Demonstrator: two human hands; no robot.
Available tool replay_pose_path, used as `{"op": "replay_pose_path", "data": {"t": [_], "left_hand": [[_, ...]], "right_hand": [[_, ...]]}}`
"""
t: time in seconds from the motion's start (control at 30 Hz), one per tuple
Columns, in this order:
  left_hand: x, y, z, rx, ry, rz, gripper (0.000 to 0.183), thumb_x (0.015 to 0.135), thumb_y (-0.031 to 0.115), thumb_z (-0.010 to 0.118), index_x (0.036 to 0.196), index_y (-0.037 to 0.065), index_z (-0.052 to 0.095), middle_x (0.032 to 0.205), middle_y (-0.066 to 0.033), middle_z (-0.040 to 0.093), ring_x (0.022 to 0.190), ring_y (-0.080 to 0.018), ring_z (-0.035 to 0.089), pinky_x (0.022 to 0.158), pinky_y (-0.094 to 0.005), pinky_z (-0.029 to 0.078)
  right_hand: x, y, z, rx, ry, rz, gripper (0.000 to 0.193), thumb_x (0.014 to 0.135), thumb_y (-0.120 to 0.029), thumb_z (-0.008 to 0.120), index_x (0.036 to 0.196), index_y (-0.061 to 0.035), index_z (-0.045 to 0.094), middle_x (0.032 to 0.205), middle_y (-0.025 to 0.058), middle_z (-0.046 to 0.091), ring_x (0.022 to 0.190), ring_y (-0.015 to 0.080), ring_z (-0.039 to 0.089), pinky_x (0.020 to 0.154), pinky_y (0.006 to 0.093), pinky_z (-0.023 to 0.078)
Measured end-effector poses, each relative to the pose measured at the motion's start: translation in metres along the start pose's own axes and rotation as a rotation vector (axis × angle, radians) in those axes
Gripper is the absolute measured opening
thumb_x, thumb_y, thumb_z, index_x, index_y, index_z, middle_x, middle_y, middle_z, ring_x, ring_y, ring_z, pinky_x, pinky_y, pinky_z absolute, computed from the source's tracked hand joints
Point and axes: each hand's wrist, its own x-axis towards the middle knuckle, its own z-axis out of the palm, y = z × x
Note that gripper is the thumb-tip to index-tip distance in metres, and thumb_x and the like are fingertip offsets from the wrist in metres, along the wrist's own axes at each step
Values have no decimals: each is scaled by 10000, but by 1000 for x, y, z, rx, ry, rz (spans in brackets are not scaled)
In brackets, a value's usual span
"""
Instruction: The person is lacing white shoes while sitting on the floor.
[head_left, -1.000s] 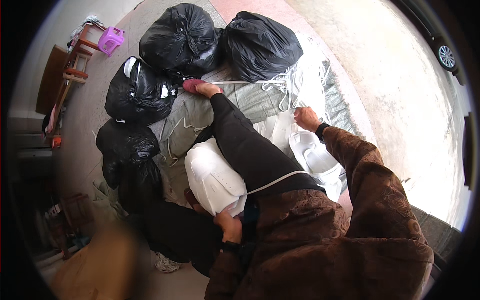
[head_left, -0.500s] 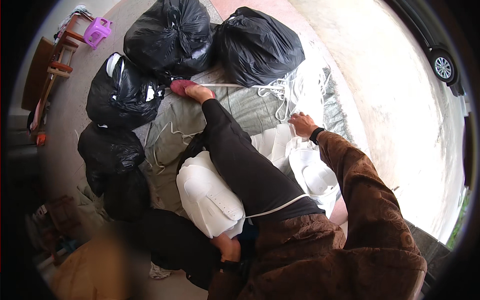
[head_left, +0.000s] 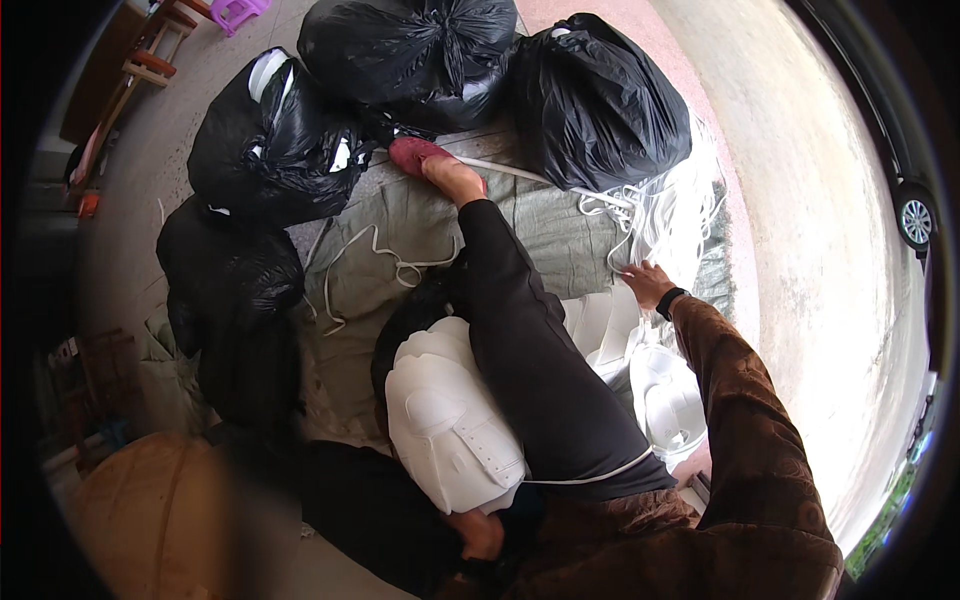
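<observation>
A stack of white shoe uppers leans against the inner side of my black-trousered leg. My left hand grips the stack's lower end, its fingers partly hidden underneath. Beyond my thigh lies a second row of white uppers, with another nested white group nearer me. My right hand reaches past them, fingers stretched and slightly apart, at the near end of a bundle of white cords. One loose strand passes close to its fingertips. A white cord crosses over my thigh.
Full black plastic bags ring the far and left sides. Under everything spreads a grey-green cloth with a loose white cord on it. A round wooden surface stands lower left. A purple stool and a car wheel are farther off.
The view has shifted, so the bags and my leg appear farther right. My right hand stays stretched toward the cords, its fingers a little nearer them. My left hand keeps hold of the stack.
</observation>
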Motion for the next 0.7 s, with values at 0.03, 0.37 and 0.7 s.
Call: {"op": "replay_pose_path", "data": {"t": [0.03,0.37,0.7], "left_hand": [[-1,0,0,21,-2,17,458,967,297,613,1328,33,516,1277,-131,589,1140,-283,599,948,-420,500],[6,-30,-5,-135,44,11,322,812,81,675,1121,2,639,1021,-81,676,891,-183,670,741,-325,532],[-5,-20,2,-435,-175,-129,347,775,97,658,1104,-14,661,1020,-97,687,907,-218,664,832,-317,514]], "right_hand": [[0,3,3,30,-12,15,367,830,-135,588,1188,-149,663,1332,17,536,1182,288,509,931,462,459],[-82,-48,-104,869,721,97,170,838,-157,734,844,3,674,839,81,654,810,196,625,784,348,473],[-299,-290,-197,1471,285,-542,140,956,-94,602,826,-42,590,699,-25,531,565,19,410,496,185,307]]}}
